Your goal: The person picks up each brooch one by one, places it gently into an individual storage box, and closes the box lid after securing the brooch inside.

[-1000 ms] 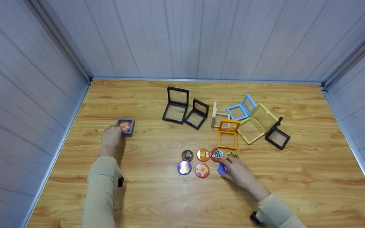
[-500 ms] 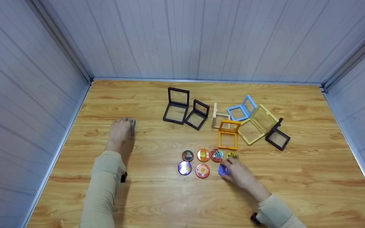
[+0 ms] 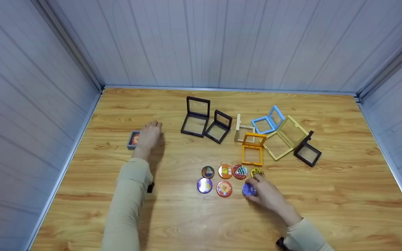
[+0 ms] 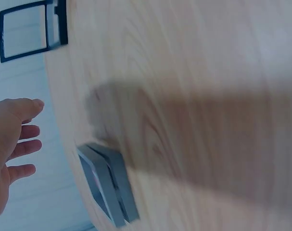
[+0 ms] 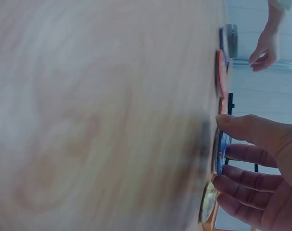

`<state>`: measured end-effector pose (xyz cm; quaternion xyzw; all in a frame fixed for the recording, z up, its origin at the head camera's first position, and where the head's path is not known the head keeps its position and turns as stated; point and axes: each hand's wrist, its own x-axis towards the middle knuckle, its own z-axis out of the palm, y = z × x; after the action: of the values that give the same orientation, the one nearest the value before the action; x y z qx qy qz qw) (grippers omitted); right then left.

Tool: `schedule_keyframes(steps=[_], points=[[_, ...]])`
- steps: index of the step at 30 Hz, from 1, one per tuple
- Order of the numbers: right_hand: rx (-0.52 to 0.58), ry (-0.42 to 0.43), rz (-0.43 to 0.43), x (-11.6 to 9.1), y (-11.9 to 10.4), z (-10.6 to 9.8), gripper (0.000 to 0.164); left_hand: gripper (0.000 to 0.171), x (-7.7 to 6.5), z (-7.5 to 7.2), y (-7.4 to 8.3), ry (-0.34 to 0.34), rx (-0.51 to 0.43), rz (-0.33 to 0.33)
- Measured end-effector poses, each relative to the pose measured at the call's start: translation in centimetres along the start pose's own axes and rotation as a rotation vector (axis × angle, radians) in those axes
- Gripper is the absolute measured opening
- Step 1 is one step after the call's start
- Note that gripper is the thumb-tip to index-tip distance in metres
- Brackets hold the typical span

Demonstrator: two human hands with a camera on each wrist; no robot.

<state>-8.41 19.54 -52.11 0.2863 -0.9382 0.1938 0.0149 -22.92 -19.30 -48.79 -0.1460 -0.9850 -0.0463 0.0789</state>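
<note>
My left hand (image 3: pixel 148 135) hovers over the table with fingers relaxed and nothing in them. Just left of it lies a closed grey display case (image 3: pixel 130 143) with a red round badge (image 3: pixel 135 139) inside, partly covered by the hand in the head view. In the left wrist view the case (image 4: pixel 109 180) stands apart from the fingers. My right hand (image 3: pixel 270 196) pinches a blue-purple button badge (image 3: pixel 248 189) by its edges between thumb and fingers, low at the table. A yellow badge (image 3: pixel 257 172) lies right by its fingertips.
More button badges lie in two rows, among them a red one (image 3: pixel 224 188), a purple one (image 3: pixel 204 185) and an orange one (image 3: pixel 225 171). Behind them stand several opened display frames, including orange (image 3: pixel 252 164), light blue (image 3: pixel 263 125), yellow (image 3: pixel 278 145) and black (image 3: pixel 194 125). Panels wall the table.
My left hand has left the grey case, passing over it and moving to the right and slightly up. The right hand stays at the blue-purple badge.
</note>
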Motion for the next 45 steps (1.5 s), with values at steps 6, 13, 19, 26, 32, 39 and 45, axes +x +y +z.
schedule_keyframes(steps=[6, 13, 19, 26, 32, 39, 45], points=[[0.036, -0.018, 0.041, -0.3, -0.7, -0.7, 0.04, 0.031, 2.2, -0.2, 1.8, -0.012, -0.044, -0.01], [0.098, -0.008, 0.054, -1.0, -1.7, -1.2, 0.041, 0.04, 4.3, -0.2, 3.6, 0.037, -0.086, 0.003], [0.143, -0.006, 0.065, -1.6, -2.4, -1.5, 0.042, 0.047, 5.7, -0.5, 4.8, 0.006, -0.07, -0.017], [0.151, 0.036, 0.049, -1.8, -2.7, -1.5, 0.043, 0.056, 7.5, -1.3, 6.2, -0.087, -0.049, -0.064], [0.226, 0.098, 0.049, -2.3, -2.7, -1.3, 0.043, 0.059, 8.8, -1.6, 7.6, -0.148, -0.039, -0.059], [0.298, 0.124, 0.068, -2.9, -2.7, -1.2, 0.044, 0.06, 9.9, -1.2, 8.7, -0.227, -0.019, -0.066], [0.344, 0.157, 0.078, -3.1, -2.7, -1.5, 0.044, 0.063, 10.5, -1.0, 9.0, -0.24, -0.04, -0.072]])
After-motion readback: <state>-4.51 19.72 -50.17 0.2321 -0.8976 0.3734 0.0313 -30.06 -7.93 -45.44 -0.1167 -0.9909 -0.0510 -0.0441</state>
